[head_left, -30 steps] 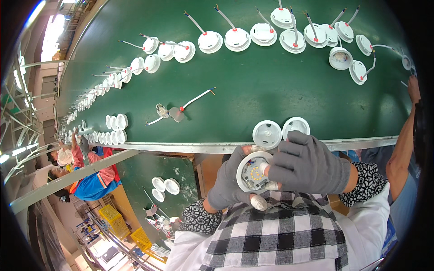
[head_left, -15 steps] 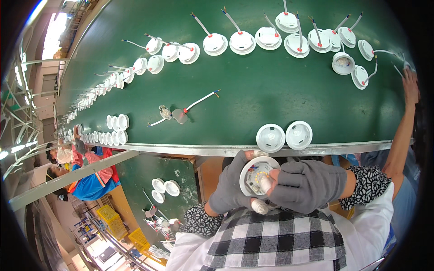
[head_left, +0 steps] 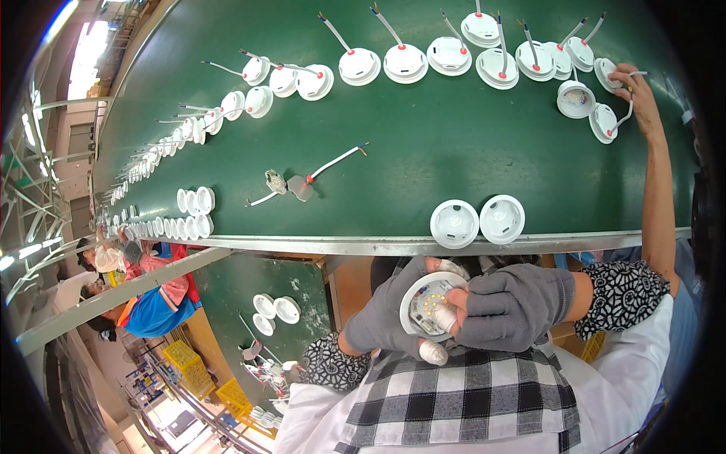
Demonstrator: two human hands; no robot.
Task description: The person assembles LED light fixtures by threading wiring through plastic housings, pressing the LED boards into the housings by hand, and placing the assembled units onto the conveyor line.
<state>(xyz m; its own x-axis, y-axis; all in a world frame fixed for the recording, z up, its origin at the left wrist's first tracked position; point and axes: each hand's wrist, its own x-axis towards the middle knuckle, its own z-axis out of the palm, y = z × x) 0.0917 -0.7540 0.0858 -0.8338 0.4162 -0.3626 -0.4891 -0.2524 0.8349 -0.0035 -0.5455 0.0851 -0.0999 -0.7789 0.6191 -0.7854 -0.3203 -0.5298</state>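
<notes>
Close to my body, my left hand (head_left: 386, 312) in a grey fingerless glove grips a round white lamp housing (head_left: 405, 301) by its rim, open side up. Inside lies a circuit board with small yellow LEDs (head_left: 432, 304). My right hand (head_left: 518, 306), gloved alike, has its bent, partly taped fingers inside the housing, on the board. Exactly what the fingertips pinch is hidden. Just beyond, two empty white housings (head_left: 454, 224) stand at the near edge of the green table (head_left: 393, 159).
Rows of white lamp housings with cables (head_left: 405, 63) line the far side. Two loose cabled parts (head_left: 300, 189) lie mid-table. At far right, another person's hand (head_left: 641, 98) touches a cabled housing. Other workers (head_left: 159, 306) sit at left, near a side table (head_left: 227, 291) with housings and wires.
The other person's hand has moved left from the right edge onto a cabled housing. My right fingers have shifted slightly within the housing, exposing more LEDs. My left hand keeps its grip.
</notes>
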